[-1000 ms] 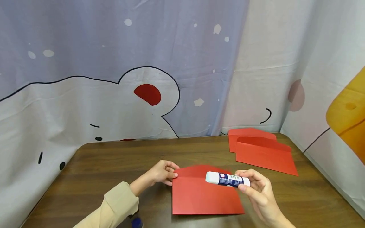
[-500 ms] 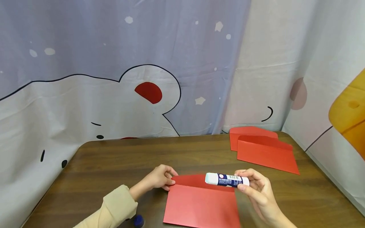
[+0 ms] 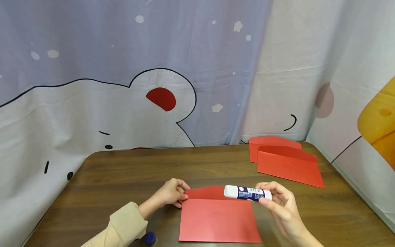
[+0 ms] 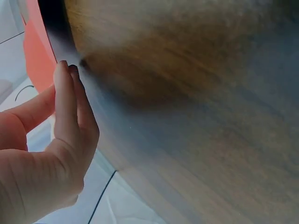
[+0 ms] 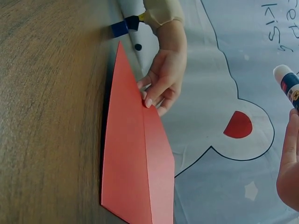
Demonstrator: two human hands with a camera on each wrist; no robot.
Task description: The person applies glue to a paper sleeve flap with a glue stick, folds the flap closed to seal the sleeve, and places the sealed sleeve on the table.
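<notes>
Pinch at each side: stick held by one end, envelope by one corner

Thumb and fingers of the right hand close on the stick near its right end, leaving most of its length jutting out. That makes it liable to pivot if the tip meets resistance. Whether the tip is bare glue or covered is hard to tell; if bare, a dip could smear the wrong spot. Seen from the right wrist, the stick hangs well apart from the paper.

Left thumb and fingertips nip the envelope at the left end of its fold; the left hand has no other hold on it. Rubbing along the flap could swing the unheld right side round, or crease the paper at the pinched corner.

The envelope is right in front of the person, flap raised away from them, with shadow along its lower edge; any gap beneath would let it buckle under pressure.

Just beside the left sleeve, a blue piece on the table could be knocked by that forearm. Two other envelopes overlap at the far right, well out of reach of a slip.
</notes>
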